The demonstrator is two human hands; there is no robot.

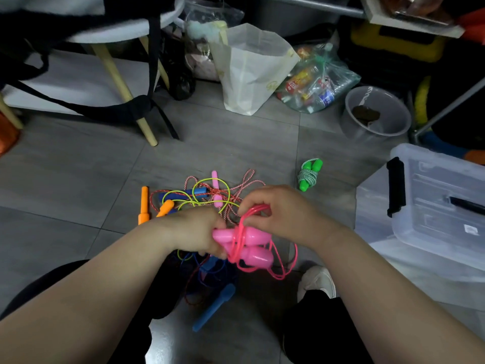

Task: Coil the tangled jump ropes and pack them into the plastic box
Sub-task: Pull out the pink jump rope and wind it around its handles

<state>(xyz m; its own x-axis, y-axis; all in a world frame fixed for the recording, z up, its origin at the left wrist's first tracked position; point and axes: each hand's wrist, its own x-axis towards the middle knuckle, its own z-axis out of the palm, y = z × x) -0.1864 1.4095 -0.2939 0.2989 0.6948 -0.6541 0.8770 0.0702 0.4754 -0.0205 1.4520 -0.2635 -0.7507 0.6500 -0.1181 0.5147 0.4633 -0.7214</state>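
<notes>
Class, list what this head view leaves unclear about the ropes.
Plastic box: head view, cut by right edge; cloudy plastic hides contents.
Tangled ropes: head view, left hand and right hand cover part.
Pink handles and pink cord: head view, those hands hide the gripped parts.

Dim, soft, fisheye-warped edges.

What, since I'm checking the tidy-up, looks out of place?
A tangle of ropes sprawls on the floor, handles pointing every way. The green rope is coiled but lies on the floor, apart from the box.
</notes>
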